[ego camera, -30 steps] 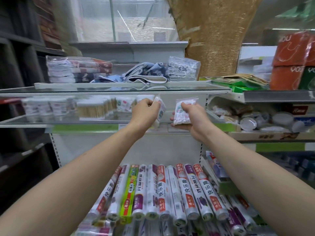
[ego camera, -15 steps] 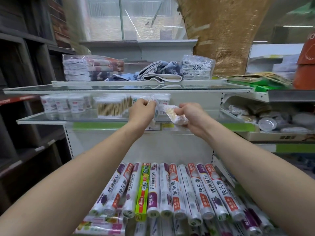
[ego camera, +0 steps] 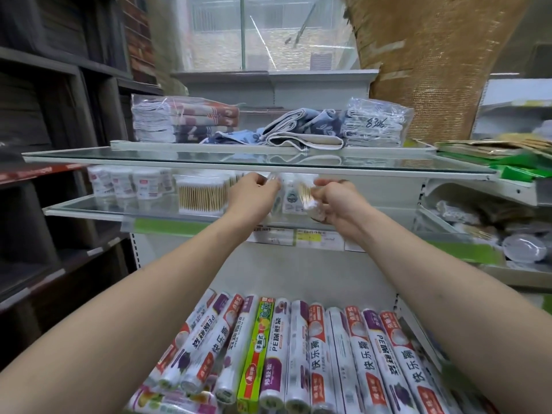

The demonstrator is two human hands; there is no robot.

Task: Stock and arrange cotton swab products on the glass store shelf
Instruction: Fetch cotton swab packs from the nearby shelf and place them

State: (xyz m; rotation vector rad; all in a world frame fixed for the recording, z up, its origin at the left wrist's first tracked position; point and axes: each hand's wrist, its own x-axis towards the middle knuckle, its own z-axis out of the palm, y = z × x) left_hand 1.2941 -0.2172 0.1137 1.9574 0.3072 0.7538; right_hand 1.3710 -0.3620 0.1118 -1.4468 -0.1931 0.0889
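While both arms reach to the frame's centre, the right hand (ego camera: pixel 337 201) pinches a cotton swab packet (ego camera: pixel 309 198) above the glass shelf (ego camera: pixel 89 209); the left hand (ego camera: pixel 254 195) pinches another packet (ego camera: pixel 273 182), blurred, just left.

Top shelf, right end: clear bag (ego camera: pixel 378 122) w/ handwritten "8306". Bottom shelf: green roll (ego camera: pixel 256 351) reads "PE保鲜袋"; white roll (ego camera: pixel 368 364) beside it "快乐" + more chars, unclear. Price tags (ego camera: pixel 310 236) on glass-shelf front edge: illegible.
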